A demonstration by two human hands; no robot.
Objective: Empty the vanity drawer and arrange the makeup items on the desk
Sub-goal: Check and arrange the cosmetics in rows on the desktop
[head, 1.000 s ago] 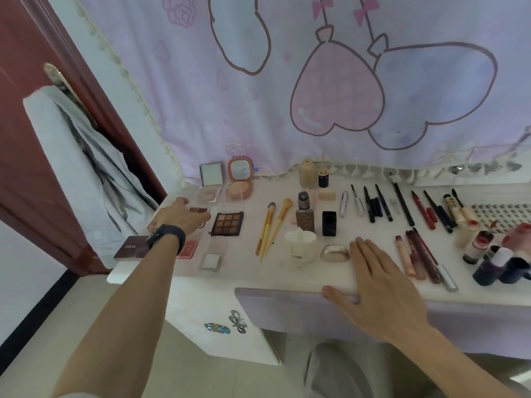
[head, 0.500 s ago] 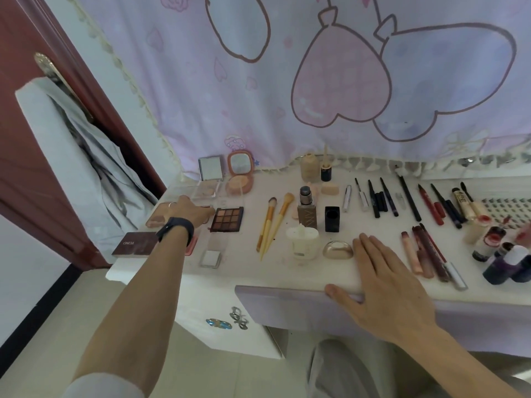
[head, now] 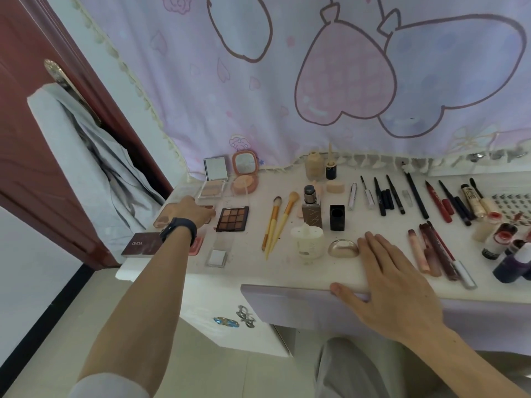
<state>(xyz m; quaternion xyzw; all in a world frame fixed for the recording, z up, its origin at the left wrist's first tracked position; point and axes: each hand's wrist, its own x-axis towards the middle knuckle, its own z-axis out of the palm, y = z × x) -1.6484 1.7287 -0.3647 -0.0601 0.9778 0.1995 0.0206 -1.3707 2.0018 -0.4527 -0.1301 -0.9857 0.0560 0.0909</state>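
Now | step: arranging, surface's left edge | left hand: fingers hidden, grip untellable | right hand: fingers flat, front edge | next: likely square items beside eyeshadow palette

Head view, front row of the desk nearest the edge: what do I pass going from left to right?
Closed brown palette → small clear case → two brushes → white bottle → gold dome → right hand → lip pencils → dark purple bottle.
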